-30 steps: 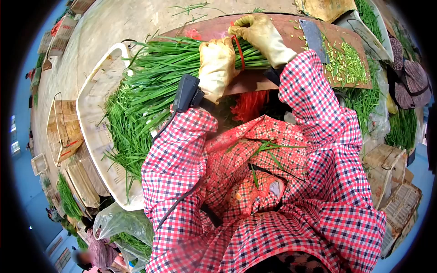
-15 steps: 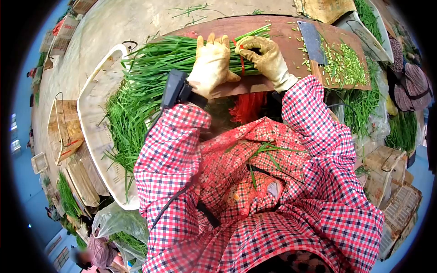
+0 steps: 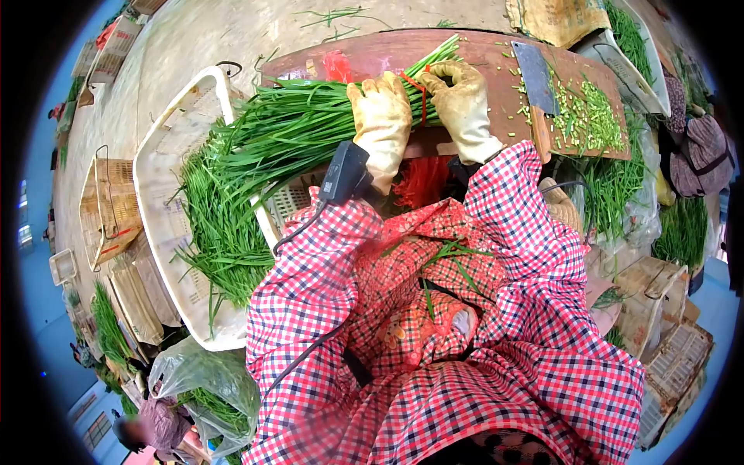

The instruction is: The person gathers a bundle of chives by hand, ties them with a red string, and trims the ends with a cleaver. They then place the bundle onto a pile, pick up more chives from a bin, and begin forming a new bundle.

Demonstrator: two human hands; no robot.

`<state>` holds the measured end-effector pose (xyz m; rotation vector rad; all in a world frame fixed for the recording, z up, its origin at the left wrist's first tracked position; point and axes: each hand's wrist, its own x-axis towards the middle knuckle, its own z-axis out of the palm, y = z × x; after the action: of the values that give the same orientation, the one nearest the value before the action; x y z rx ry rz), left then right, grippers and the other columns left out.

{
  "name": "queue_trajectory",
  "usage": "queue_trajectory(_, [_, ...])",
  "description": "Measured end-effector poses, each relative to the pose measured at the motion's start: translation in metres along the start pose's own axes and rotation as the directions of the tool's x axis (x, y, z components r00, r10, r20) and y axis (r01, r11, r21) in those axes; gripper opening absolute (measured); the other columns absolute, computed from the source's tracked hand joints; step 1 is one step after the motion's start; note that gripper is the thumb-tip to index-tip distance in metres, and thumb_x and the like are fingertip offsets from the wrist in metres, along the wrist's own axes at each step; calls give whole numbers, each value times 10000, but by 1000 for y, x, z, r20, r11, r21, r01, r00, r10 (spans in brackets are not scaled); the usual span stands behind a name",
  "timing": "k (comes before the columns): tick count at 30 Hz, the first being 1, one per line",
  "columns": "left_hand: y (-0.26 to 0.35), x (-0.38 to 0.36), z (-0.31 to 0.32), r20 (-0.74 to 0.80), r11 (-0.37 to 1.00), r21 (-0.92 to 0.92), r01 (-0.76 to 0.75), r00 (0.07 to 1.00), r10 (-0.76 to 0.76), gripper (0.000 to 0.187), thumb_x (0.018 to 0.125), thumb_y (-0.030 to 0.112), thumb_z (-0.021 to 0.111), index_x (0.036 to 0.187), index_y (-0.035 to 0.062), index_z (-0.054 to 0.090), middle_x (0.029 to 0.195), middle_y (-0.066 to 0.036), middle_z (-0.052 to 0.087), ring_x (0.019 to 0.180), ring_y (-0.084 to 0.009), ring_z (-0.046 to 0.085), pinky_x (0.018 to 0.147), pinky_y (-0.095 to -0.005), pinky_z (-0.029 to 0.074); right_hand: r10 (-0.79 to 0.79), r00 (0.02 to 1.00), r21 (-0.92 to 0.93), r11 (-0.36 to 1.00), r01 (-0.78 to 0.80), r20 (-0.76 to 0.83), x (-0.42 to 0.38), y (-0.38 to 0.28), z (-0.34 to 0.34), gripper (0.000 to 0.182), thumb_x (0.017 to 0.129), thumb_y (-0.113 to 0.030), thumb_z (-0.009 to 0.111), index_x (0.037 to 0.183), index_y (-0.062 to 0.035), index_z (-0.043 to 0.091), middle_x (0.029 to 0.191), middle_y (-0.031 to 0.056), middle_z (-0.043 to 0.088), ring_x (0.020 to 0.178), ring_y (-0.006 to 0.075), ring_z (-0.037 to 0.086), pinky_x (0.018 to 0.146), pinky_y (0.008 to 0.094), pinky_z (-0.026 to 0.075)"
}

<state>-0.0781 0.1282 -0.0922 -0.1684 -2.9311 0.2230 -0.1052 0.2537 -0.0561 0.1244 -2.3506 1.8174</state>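
In the upper middle of the frame, a bundle of green stalks (image 3: pixel 310 108) lies across a wooden board (image 3: pixel 488 93), its cut ends pointing up and right and its leafy ends spreading left over a white basket (image 3: pixel 153 147). The left hand (image 3: pixel 382 115), in a pale, stained glove, rests on top of the bundle, its fingers close to one another and reaching over the far side; the thumb is hidden, so whether they are clamped cannot be told. The right hand (image 3: pixel 459 101), gloved likewise, is just to the right, thumb and forefinger brought together on a red band (image 3: pixel 423 107) that runs around the bundle near its cut ends.

To the right on the board lies a cleaver (image 3: pixel 535 77), its wooden handle toward the bottom of the frame, and beside it are scattered chopped pieces (image 3: pixel 593 116). Loose green leaves (image 3: pixel 221 232) fill much of the white basket at the left. Red netting (image 3: pixel 422 182) shows below the board's near edge. A black device (image 3: pixel 345 174) is at the left wrist. A few green blades (image 3: pixel 463 271) lie on the person's patterned apron (image 3: pixel 403 271), and a clear plastic bag (image 3: pixel 174 368) sits at lower left.
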Motion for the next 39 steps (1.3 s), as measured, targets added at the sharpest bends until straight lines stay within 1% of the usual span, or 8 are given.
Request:
queue_trajectory(3, [2,-2,-1,46,1000,-19,12,999,-11,479,886,178,526,1289,-77,480,1145,-224,595,1067,-362,536,953,-614,355,-376,927,-150,916,373,5,0,2,6,95,774,-51,740,804,27,694,658,89,650,551,133,576,513,292,467])
queue_trajectory(8, [2,-4,0,-50,1000,20,9,999,-8,440,883,174,531,1248,-69,503,1078,-182,609,1022,-330,549,912,-586,383,160,982,145,974,-174,104,-12,-10,-6,137,783,-97,750,820,17,684,705,99,655,590,159,591,545,298,480])
queue_trajectory(12, [-5,-8,-1,-135,991,135,-15,990,33,397,861,166,545,1212,-21,530,978,-128,618,937,-260,574,842,-479,433,-35,995,17,999,34,91,-40,-12,-12,166,785,-127,759,834,2,666,754,116,667,656,229,623,632,342,504])
queue_trajectory(13, [-5,-8,-8,-171,992,126,-15,985,37,375,858,160,548,1195,-5,537,946,-110,616,909,-251,581,819,-459,444,-461,881,-193,859,474,110,-45,-6,-18,129,781,-105,748,825,-17,664,781,113,668,707,243,635,667,347,509])
queue_trajectory(18, [-15,-6,-9,-177,983,166,-80,978,109,169,880,132,512,1026,58,555,818,-52,560,793,-213,553,724,-406,433,-291,944,8,956,293,155,-86,3,-42,126,759,-8,718,862,-30,649,839,68,664,814,238,639,761,326,507])
queue_trajectory(27, [-25,-3,-22,-28,986,-89,-139,990,137,869,538,425,867,1201,-5,506,995,-110,628,995,-259,589,829,-445,453,-327,935,-130,930,345,138,-109,34,-35,130,726,-72,735,819,-66,644,840,100,651,838,302,623,770,388,501])
queue_trajectory(33, [-43,13,-43,168,956,-211,-204,956,241,761,579,447,841,1113,-9,548,947,-185,660,890,-311,653,788,-399,513,-411,861,57,909,414,300,-92,-5,-38,117,760,-95,734,836,-39,665,844,92,669,819,265,649,773,363,515])
queue_trajectory(39, [-25,6,-62,227,982,-49,-181,956,188,1130,588,511,837,1419,-18,284,1353,-198,491,1329,-331,394,1088,-518,296,-200,970,143,973,180,142,-11,-26,-109,381,999,-264,475,1223,27,575,1189,116,644,1123,193,600,1029,267,432])
